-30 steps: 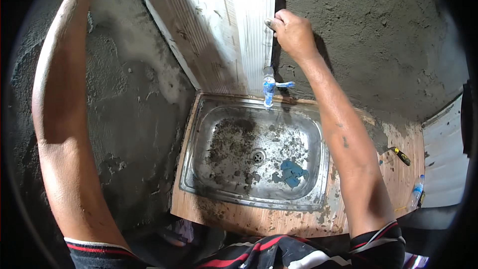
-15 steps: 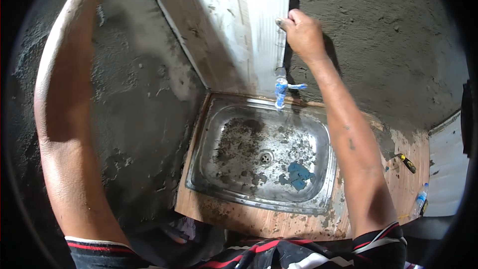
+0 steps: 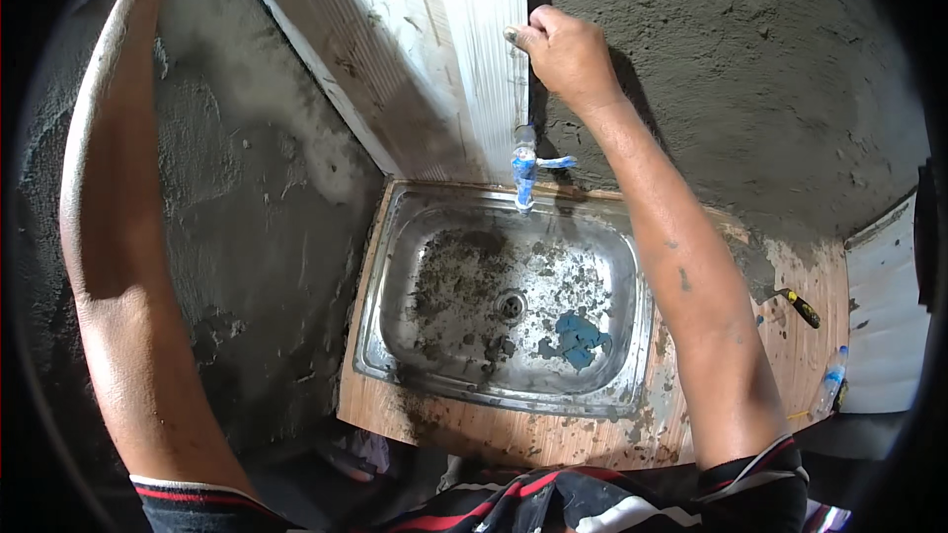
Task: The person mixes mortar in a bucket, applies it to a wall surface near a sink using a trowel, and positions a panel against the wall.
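A tall white ribbed panel (image 3: 484, 59) stands in the wall corner behind the sink, smeared with grey in places. My right hand (image 3: 575, 57) is closed at its right edge, thumb on the front face and fingers curled by the rim. My left forearm (image 3: 123, 227) reaches up along the left wall; the hand itself lies beyond the upper rim of the picture. Just below the panel's right edge sticks out a blue-and-white tap (image 3: 524, 173), over the steel sink (image 3: 449, 397). Mortar splashes and torn blue scraps (image 3: 581, 339) lie in the basin.
Wet grey mortar coats the left wall (image 3: 257, 237) and the right wall (image 3: 711, 89). The wood-grain counter (image 3: 583, 442) around the sink is spattered. On its right side are a black-and-yellow handled tool (image 3: 802, 308) and a clear plastic bottle (image 3: 832, 380).
The whole view has shifted, so sink, tap and panel appear farther left. My right hand stays at the panel's edge, and my left arm remains raised.
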Demonstrator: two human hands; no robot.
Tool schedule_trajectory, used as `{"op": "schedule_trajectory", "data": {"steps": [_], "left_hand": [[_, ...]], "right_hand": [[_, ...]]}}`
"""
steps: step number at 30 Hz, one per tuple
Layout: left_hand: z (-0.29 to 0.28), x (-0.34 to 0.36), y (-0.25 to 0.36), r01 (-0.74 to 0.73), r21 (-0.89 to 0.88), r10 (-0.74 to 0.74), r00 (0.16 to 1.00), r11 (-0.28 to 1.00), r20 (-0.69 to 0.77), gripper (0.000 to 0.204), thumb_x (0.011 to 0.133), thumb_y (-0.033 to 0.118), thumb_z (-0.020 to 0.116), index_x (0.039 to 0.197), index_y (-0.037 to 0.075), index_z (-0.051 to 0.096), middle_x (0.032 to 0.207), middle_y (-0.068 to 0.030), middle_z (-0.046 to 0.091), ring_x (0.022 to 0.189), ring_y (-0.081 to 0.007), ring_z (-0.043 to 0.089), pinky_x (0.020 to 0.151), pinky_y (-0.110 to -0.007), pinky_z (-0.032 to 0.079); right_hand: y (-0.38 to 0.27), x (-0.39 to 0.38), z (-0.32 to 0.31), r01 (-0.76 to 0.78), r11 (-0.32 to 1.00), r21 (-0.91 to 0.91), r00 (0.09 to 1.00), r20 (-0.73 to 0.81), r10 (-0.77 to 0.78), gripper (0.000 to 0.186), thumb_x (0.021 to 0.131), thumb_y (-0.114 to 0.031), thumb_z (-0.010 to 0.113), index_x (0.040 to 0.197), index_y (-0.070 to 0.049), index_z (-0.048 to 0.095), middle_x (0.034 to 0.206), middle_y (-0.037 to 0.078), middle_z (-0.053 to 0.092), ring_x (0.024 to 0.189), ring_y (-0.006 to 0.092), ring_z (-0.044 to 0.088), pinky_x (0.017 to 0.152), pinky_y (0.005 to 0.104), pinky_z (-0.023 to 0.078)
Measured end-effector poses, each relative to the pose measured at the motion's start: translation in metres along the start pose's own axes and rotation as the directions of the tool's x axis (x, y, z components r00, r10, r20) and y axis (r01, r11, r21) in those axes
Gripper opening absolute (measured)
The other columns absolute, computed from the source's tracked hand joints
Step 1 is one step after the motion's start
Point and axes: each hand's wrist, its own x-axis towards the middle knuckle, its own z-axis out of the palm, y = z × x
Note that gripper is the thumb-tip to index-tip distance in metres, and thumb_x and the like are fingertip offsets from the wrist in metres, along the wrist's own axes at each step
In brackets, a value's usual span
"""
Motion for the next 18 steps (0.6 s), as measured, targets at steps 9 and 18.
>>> {"op": "schedule_trajectory", "data": {"steps": [9,18], "left_hand": [[0.0,0.02,-0.019,-0.109,0.131,0.105,0.994,0.985,0.034,0.045,0.076,0.033,0.089,0.098,-0.001,0.071,0.087,-0.0081,0.068,0.079,-0.0167,0.061,0.064,-0.034,0.05],[0.003,-0.011,0.005,-0.117,0.304,0.139,0.989,0.946,-0.053,0.05,0.077,0.036,0.089,0.102,-0.003,0.072,0.093,-0.0117,0.072,0.086,-0.0205,0.065,0.074,-0.037,0.053]], "right_hand": [[0.0,0.006,-0.002,0.025,0.999,-0.041,1.0,-0.012,-0.025,0.034,0.09,-0.028,0.079,0.076,-0.003,0.06,0.06,0.012,0.062,0.053,0.0207,0.064,0.05,0.0388,0.049],[0.003,0.008,0.007,0.061,0.998,-0.022,0.996,-0.06,-0.062,0.027,0.089,-0.021,0.077,0.079,-0.002,0.062,0.063,0.011,0.063,0.055,0.0185,0.06,0.052,0.0368,0.048]]}}
